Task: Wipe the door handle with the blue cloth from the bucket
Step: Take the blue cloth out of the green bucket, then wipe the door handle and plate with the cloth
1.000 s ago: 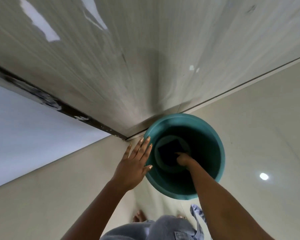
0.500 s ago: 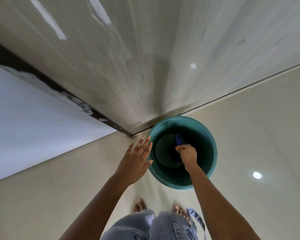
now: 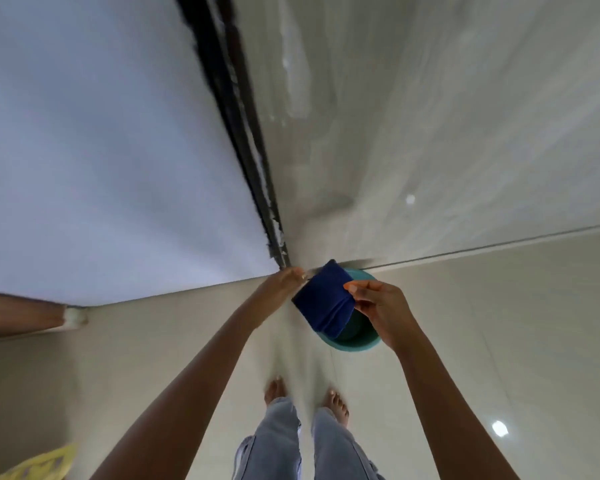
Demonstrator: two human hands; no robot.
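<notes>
A folded dark blue cloth (image 3: 326,301) is held up above the teal bucket (image 3: 355,342), which stands on the floor by the wall. My right hand (image 3: 381,311) grips the cloth's right edge with fingers and thumb. My left hand (image 3: 283,284) is at the cloth's left edge, touching it; whether it grips it is hard to tell through the blur. The door handle is not in view.
A glossy pale door or wall panel (image 3: 430,133) rises ahead, with a dark frame strip (image 3: 243,133) beside a white wall (image 3: 101,150). My bare feet (image 3: 278,389) stand on pale floor tiles. Something yellow (image 3: 39,462) lies at the bottom left.
My right hand has lifted the blue cloth out of the bucket. My left hand moved from beside the bucket rim to the cloth. The view has risen and swung left.
</notes>
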